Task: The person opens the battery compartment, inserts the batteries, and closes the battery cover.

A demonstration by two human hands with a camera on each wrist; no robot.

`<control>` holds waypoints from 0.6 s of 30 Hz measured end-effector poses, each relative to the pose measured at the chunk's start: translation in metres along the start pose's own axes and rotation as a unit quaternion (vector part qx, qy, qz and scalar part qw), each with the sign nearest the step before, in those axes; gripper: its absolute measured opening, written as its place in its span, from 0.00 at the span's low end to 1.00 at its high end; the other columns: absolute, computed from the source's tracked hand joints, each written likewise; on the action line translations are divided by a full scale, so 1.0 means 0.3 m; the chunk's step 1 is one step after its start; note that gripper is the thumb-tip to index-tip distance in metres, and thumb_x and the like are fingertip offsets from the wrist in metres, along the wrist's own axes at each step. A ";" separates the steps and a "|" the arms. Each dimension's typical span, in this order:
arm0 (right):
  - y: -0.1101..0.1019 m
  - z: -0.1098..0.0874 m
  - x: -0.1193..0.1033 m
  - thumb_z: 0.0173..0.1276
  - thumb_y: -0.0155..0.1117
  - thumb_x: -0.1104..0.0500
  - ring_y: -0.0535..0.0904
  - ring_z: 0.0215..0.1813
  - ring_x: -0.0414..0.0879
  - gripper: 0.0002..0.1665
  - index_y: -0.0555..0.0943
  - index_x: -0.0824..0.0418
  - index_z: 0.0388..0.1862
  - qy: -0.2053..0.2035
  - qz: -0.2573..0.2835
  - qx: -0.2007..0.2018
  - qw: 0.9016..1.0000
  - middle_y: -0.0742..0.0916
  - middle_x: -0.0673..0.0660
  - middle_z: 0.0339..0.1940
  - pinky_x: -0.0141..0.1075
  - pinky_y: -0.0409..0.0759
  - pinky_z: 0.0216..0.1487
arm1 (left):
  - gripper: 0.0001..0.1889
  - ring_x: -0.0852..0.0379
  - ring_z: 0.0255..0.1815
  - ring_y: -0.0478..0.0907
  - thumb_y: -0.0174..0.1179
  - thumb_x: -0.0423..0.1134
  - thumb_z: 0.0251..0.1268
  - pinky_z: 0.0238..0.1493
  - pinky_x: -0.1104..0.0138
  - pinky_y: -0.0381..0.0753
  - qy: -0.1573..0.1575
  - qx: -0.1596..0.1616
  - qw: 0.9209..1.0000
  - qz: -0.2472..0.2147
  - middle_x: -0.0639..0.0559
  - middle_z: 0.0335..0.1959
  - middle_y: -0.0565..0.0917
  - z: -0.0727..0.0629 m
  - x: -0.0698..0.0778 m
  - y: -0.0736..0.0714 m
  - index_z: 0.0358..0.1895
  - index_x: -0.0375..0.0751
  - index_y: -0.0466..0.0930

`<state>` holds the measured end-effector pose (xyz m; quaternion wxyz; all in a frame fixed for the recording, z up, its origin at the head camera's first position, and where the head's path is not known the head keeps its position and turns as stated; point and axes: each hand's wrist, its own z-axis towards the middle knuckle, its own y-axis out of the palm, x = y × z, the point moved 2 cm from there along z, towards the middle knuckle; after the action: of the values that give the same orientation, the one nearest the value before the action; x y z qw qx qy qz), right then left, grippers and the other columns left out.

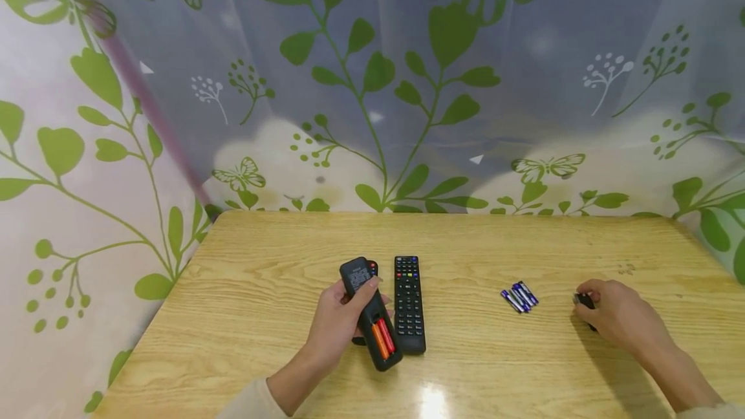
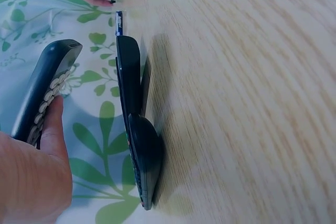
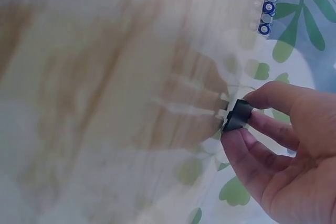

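While I stand here, a person's left hand point(image 1: 333, 323) is wrapped around a black remote point(image 1: 370, 314), thumb laid across its back, holding it raised above the counter point(image 1: 244, 290). The remote lies back side up in that grip and tilts toward the person, with small pale print near its far end and an uncovered slot near the close end, where two orange-red batteries point(image 1: 383, 339) sit side by side. Off to the right, the right hand point(image 1: 625, 317) pinches a small black piece point(image 1: 586, 302) between thumb and fingers. Between the two hands, nearer the right one, a row of blue-and-silver batteries point(image 1: 520, 297) lies on the counter. Just beside the held remote rests a long remote point(image 1: 410, 302), keys up, with a few coloured buttons, and another remote point(image 1: 374, 269) peeks out from underneath, mostly hidden from above. The head view gives the uncovered slot and what fills it, which neither wrist view does. From the left wrist, though, the held remote's other face turns up pale, rounded buttons point(image 2: 50, 98), and the two remotes on the counter appear edge-on, plainly below the raised one. The right wrist view shows the black piece's notched edge and the loose batteries end-on, four of them, touching in a line. Behind everything hangs a cloth point(image 1: 349, 115) printed with green leaves and butterflies.
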<state>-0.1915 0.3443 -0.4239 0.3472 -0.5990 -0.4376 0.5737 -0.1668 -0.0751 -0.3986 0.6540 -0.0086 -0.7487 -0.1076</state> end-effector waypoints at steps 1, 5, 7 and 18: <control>0.000 -0.001 0.000 0.63 0.65 0.56 0.81 0.37 0.59 0.23 0.78 0.74 0.49 0.000 0.003 0.004 1.000 0.84 0.67 0.37 0.47 0.79 0.28 | 0.32 0.39 0.43 0.83 0.57 0.49 0.68 0.38 0.56 0.84 0.000 0.000 1.000 0.002 0.32 0.45 0.81 0.000 0.001 0.000 0.63 0.26 0.64; -0.001 -0.005 -0.012 0.65 0.65 0.55 0.81 0.37 0.59 0.24 0.78 0.75 0.49 0.000 0.027 0.015 1.000 0.84 0.67 0.37 0.47 0.79 0.29 | 0.30 0.39 0.44 0.82 0.57 0.49 0.69 0.38 0.56 0.84 0.001 0.001 1.000 0.008 0.32 0.45 0.81 0.000 0.001 0.000 0.62 0.27 0.65; -0.003 -0.007 -0.027 0.65 0.64 0.55 0.81 0.38 0.59 0.24 0.77 0.75 0.50 -0.001 0.043 0.019 0.999 0.84 0.67 0.38 0.47 0.80 0.30 | 0.30 0.40 0.44 0.83 0.57 0.49 0.69 0.39 0.57 0.84 0.004 0.001 1.000 0.011 0.33 0.45 0.81 0.000 0.001 0.000 0.63 0.27 0.65; -0.008 -0.048 -0.237 0.66 0.63 0.58 0.81 0.38 0.50 0.20 0.78 0.67 0.53 -0.041 0.105 0.083 0.990 0.81 0.62 0.44 0.38 0.78 0.28 | 0.29 0.40 0.44 0.82 0.55 0.48 0.70 0.38 0.57 0.84 0.006 0.000 1.000 0.015 0.33 0.45 0.82 -0.002 0.002 -0.003 0.62 0.27 0.65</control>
<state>-0.1745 0.2809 -0.3932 0.3151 -0.5870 -0.3372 0.6651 -0.1663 -0.0761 -0.3980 0.6603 -0.0189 -0.7443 -0.0980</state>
